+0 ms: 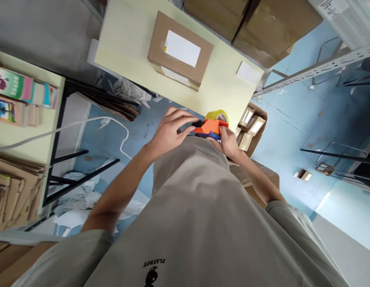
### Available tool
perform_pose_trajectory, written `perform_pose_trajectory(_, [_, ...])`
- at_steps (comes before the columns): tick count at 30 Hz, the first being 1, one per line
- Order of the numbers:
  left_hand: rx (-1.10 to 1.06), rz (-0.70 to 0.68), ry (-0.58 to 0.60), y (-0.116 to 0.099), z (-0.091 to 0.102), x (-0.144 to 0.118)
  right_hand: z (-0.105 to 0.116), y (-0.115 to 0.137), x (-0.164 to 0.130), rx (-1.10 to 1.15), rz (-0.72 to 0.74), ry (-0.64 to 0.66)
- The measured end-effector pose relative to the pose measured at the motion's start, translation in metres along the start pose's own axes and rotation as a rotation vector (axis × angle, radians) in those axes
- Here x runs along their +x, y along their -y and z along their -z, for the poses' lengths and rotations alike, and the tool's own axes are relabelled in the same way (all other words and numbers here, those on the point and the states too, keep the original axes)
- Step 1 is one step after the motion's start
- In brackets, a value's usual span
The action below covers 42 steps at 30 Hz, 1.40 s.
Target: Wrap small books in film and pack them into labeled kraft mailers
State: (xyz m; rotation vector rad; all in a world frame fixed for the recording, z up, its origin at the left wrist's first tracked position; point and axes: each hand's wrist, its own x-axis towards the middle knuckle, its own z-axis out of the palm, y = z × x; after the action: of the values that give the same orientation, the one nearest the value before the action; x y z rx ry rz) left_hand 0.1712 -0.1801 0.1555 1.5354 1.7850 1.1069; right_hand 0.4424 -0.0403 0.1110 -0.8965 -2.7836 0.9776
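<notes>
Both my hands are raised in front of my grey shirt, holding an orange tape dispenser (209, 126) with a yellow tape roll (217, 116) on it. My right hand (228, 142) grips the dispenser from below, at its blue handle. My left hand (170, 133) curls over the dispenser's left end, fingertips on its dark front part. A sealed cardboard box (179, 50) with a white label lies on the pale yellow table (125, 44) beyond my hands, apart from them.
A white slip (247, 73) lies on the table's right end. An open carton of small boxes (250, 127) stands on the blue floor. Paper scraps and flattened cardboard litter the floor at left. A side table with books (20, 95) is left; metal shelving (316, 67) right.
</notes>
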Motion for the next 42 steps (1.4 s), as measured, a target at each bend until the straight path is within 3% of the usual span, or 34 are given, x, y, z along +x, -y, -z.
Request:
perform_pose_trajectory(4, [-0.107,0.077,0.094,0.004,-0.006,0.010,0.014,-0.018,0.000,-0.033,0.069,0.095])
perform_pose_trajectory(7, [-0.156,0.155,0.063,0.022,-0.023,0.017,0.017,-0.031,0.004,-0.069,0.107,0.162])
perform_pose_trajectory(14, [-0.284,0.270,-0.073,0.100,-0.086,0.017,0.007,-0.053,0.043,-0.179,0.081,0.334])
perform_pose_trajectory(18, [-0.354,0.297,-0.163,0.149,-0.108,0.028,0.019,-0.065,0.063,-0.263,0.049,0.398])
perform_pose_trajectory(24, [-0.302,0.317,-0.371,0.206,-0.115,0.076,0.043,-0.102,0.074,-0.241,-0.153,0.229])
perform_pose_trajectory(28, [-0.368,0.297,-0.496,0.224,-0.129,0.111,0.032,-0.116,0.091,-0.187,-0.205,0.089])
perform_pose_trajectory(33, [-0.389,0.305,-0.552,0.240,-0.141,0.130,0.010,-0.124,0.109,-0.206,-0.235,0.044])
perform_pose_trajectory(36, [-0.374,0.345,-0.592,0.250,-0.144,0.135,0.002,-0.123,0.115,-0.271,-0.263,0.088])
perform_pose_trajectory(42, [-0.303,0.557,-0.609,0.255,-0.154,0.144,-0.006,-0.106,0.123,-0.525,-0.332,0.272])
